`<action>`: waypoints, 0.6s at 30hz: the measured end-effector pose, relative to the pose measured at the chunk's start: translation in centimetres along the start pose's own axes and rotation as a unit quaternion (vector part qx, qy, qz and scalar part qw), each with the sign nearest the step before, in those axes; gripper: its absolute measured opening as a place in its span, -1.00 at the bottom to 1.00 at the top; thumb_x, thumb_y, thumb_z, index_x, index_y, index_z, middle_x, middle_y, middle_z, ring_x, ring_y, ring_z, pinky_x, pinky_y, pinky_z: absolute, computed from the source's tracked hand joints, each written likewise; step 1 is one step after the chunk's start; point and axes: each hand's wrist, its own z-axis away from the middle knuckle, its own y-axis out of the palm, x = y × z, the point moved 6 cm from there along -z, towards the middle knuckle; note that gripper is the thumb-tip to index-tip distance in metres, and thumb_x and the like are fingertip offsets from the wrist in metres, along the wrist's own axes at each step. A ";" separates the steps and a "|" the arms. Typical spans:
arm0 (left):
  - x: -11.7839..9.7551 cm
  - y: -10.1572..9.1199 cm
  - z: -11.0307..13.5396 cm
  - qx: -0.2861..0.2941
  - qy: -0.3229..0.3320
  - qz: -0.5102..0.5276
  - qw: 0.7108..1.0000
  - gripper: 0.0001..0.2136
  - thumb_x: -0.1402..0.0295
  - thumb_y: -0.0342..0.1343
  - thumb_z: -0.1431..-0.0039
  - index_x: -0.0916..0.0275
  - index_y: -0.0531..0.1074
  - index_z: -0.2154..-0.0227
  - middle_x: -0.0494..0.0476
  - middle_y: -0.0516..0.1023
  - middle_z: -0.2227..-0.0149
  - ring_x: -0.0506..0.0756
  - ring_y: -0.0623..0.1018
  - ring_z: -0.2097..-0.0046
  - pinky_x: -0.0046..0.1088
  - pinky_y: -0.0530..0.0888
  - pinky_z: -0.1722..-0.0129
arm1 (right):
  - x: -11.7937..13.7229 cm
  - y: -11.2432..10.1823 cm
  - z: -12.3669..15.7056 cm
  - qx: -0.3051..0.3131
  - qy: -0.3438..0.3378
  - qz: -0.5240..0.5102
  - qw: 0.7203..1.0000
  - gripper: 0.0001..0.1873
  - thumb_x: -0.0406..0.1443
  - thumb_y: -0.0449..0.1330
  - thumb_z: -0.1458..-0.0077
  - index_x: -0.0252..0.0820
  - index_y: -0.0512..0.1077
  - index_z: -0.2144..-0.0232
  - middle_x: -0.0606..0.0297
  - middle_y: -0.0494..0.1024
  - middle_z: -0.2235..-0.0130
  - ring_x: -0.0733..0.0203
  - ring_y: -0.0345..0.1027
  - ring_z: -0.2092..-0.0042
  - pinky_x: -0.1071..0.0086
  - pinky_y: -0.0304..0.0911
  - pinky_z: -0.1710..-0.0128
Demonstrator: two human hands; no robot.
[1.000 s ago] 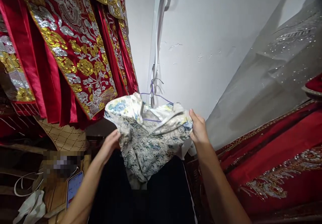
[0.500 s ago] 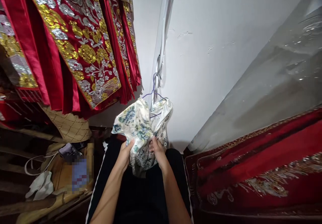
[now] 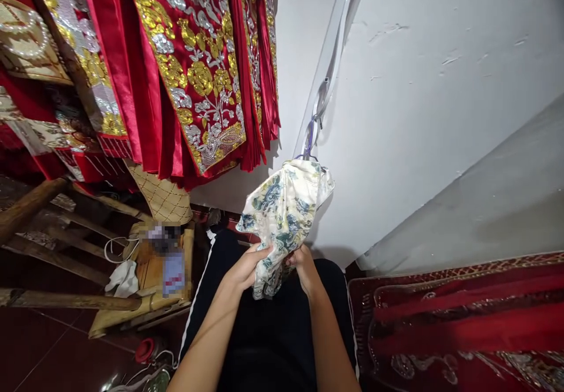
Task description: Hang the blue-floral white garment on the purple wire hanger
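A white garment with a blue and green floral print hangs from a purple hanger, whose hook catches on a white strap along the wall. My left hand grips the garment's lower left side, with the thumb on top of the cloth. On the lower right edge, my right hand is closed on the fabric, its fingertips partly hidden behind it. The cloth covers most of the hanger.
Red skirts with gold and silver embroidery hang at upper left. A bamboo chair at left holds a white tissue and a cable. Red embroidered fabric lies at right, below grey sheeting. The white wall stands ahead.
The garment has turned on its hanger, so its printed side now faces me and hides the opening seen before. Both hands keep hold of it. The camera view has shifted left.
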 end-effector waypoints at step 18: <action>0.9 -4.3 -1.7 -0.198 0.281 -0.492 0.800 -0.72 0.39 0.09 -0.19 0.13 0.38 0.02 0.17 0.44 0.01 0.18 0.42 -0.10 -0.17 0.33 -0.16 | -1.1 -0.5 0.6 -0.036 0.016 -0.017 0.999 -0.50 0.11 0.30 0.05 -0.16 0.29 0.57 0.48 0.15 0.64 0.40 -0.04 0.60 0.45 -0.11 0.62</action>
